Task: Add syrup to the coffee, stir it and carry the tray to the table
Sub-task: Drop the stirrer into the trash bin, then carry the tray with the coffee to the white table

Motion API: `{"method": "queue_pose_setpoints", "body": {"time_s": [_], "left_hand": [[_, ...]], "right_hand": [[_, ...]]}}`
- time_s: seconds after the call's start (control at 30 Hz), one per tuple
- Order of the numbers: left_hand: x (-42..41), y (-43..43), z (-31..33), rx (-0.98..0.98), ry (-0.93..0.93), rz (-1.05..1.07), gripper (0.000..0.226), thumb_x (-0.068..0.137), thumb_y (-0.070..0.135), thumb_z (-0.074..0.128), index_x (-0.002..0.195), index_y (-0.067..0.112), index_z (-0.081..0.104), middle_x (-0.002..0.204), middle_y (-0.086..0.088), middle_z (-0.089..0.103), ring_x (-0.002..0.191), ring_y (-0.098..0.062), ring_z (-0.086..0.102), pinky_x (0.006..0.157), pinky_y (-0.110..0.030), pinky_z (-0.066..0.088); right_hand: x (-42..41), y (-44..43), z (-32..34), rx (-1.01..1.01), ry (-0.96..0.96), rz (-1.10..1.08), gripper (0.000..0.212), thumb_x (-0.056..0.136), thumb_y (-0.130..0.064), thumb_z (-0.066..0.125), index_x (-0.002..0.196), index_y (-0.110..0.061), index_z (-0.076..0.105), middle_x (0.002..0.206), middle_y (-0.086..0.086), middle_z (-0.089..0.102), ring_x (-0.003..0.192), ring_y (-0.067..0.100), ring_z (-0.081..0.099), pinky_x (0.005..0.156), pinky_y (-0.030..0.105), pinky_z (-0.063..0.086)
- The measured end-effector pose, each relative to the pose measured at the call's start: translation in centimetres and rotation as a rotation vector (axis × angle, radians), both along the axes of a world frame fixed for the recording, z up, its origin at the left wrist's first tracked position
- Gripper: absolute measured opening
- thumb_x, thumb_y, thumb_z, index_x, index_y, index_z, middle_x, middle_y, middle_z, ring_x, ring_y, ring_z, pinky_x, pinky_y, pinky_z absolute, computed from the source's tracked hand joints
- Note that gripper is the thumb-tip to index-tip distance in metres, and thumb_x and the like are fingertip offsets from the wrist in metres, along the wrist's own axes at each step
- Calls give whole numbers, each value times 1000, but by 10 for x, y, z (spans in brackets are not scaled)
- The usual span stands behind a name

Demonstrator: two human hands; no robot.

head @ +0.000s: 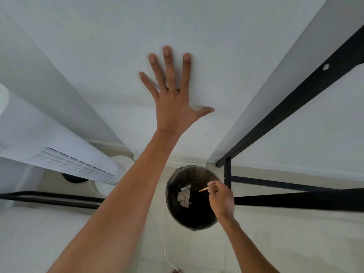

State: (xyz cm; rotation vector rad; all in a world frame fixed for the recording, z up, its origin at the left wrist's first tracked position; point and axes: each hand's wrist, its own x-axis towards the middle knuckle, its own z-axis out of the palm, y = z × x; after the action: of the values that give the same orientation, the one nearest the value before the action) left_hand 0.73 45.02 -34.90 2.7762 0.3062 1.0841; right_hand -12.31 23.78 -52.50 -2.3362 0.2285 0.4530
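My right hand (221, 200) pinches a thin wooden stir stick (203, 189) and holds it over the mouth of a round black waste bin (172, 205) on the floor. The bin has a dark liner and crumpled paper inside. My left hand (173, 103) is spread flat with fingers apart against a white wall, holding nothing. No coffee, syrup or tray is in view.
A white tower fan (59, 152) stands at the left with a white cord (161, 239) trailing over the pale tiled floor. A black metal table frame (285, 107) runs along the right, close to the bin. A black bar (49, 199) crosses at lower left.
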Motion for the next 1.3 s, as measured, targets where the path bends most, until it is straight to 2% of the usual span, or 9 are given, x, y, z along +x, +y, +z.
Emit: {"method": "queue_pose_setpoints", "body": {"time_s": [0.07, 0.17, 0.27, 0.33, 0.5, 0.7, 0.9, 1.03, 1.3], "left_hand": [[0, 0, -1, 13, -9, 12, 140, 50, 95, 60, 150, 7, 17, 151, -32, 11, 137, -62, 12, 107, -78, 7], [-1, -1, 1, 23, -1, 21, 140, 49, 94, 60, 150, 7, 17, 151, -34, 15, 137, -62, 13, 107, -79, 7], [-1, -1, 0, 20, 7, 20, 141, 49, 95, 59, 151, 7, 17, 151, -32, 11, 138, -62, 11, 107, -79, 7], [-1, -1, -2, 17, 13, 16, 141, 49, 95, 58, 150, 7, 17, 151, -31, 8, 138, -61, 10, 107, -78, 6], [-7, 5, -5, 73, 75, 24, 132, 58, 90, 59, 152, 9, 18, 152, -37, 23, 138, -62, 16, 109, -76, 8], [-36, 13, -7, 144, 200, -24, 110, 80, 60, 66, 160, 19, 1, 161, -25, 0, 147, -52, 4, 115, -71, 7], [-130, 6, -11, -9, 735, -88, 84, 98, 59, 33, 159, 22, -12, 165, -15, -20, 152, -41, -11, 119, -64, 2], [-206, 7, 14, -88, 1081, -45, 83, 97, 63, 23, 157, 22, -17, 166, -10, -20, 152, -38, -13, 120, -61, 0], [-242, 8, 174, -109, 1059, 26, 89, 90, 76, 10, 159, 23, -12, 167, -6, -16, 152, -34, -15, 121, -57, -6]], "right_hand": [[1, 2, -9, -22, 17, 22, 25, 106, -28, 52, 105, -18, 75, 92, -3, 74, 89, 16, 70, 67, 22, 53], [2, 6, -20, -19, 50, 49, 24, 106, -29, 52, 110, -19, 74, 94, -2, 76, 93, 20, 73, 73, 29, 59], [5, 7, -31, 8, 207, 75, 34, 106, -32, 51, 138, -21, 60, 106, 4, 76, 89, 24, 76, 77, 44, 65], [7, 4, -35, 5, 293, 43, 45, 107, -32, 49, 150, -22, 46, 118, 9, 73, 85, 26, 76, 72, 45, 66], [20, 0, -24, -145, 209, 153, 45, 107, -35, 46, 149, -20, 49, 142, 9, 63, 130, 32, 60, 103, 52, 54], [28, -5, 12, -165, 127, 220, 51, 107, -41, 45, 153, -19, 43, 148, 9, 59, 137, 31, 54, 105, 49, 53], [13, 0, 94, -255, 48, 338, 65, 102, -58, 41, 155, -20, 39, 156, 7, 49, 147, 29, 40, 115, 48, 41], [2, 13, 173, -312, 26, 395, 77, 100, -66, 34, 159, -17, 30, 161, 12, 40, 152, 32, 29, 123, 51, 30], [-25, 37, 341, -330, -130, 472, 85, 98, -72, 23, 163, -17, 19, 169, 15, 24, 158, 34, 14, 128, 51, 13]]}}
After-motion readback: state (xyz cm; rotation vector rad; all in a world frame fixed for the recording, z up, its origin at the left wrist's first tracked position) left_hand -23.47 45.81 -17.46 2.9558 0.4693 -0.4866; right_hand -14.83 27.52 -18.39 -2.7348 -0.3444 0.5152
